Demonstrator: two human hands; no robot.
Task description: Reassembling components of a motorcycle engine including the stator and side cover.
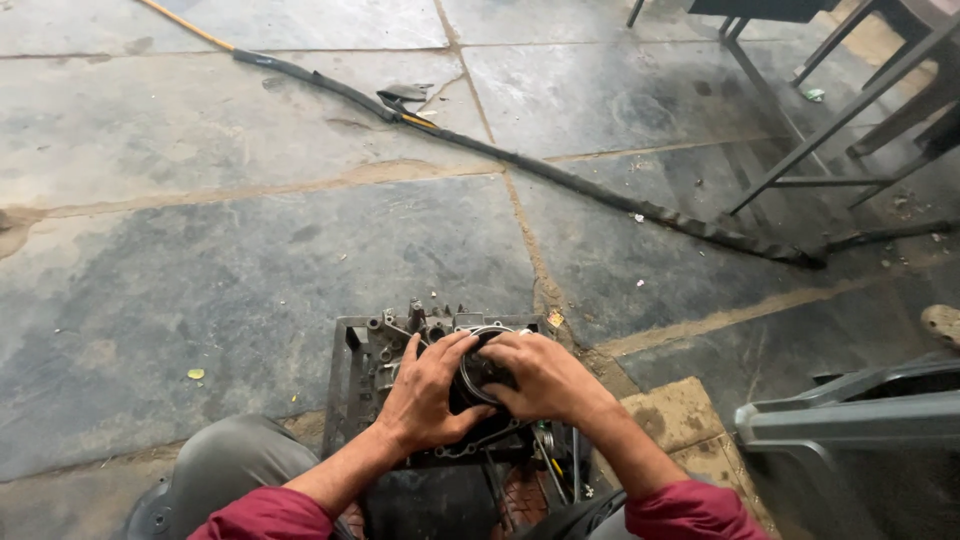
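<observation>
The ring (481,368), a dark round part, sat on top of the engine case (400,345), directly under both hands and betw. them, face up, so its axis ran straight up toward the camera. Left hand (425,393) was curled on the ring's left edge, fingers pressed over the rim; right hand (541,375) gripped the right edge, thumb side inward. Both were equally near, each touching it. The case rested on a low metal stand (345,385) just in front of the person's knees. Floor (250,250) was big grey stone slabs w/ dusty joints. A black hose (560,178) ran diagonally well beyond; metal frame legs (800,150) stood upper right, a grey bin (860,450) close on the right.
</observation>
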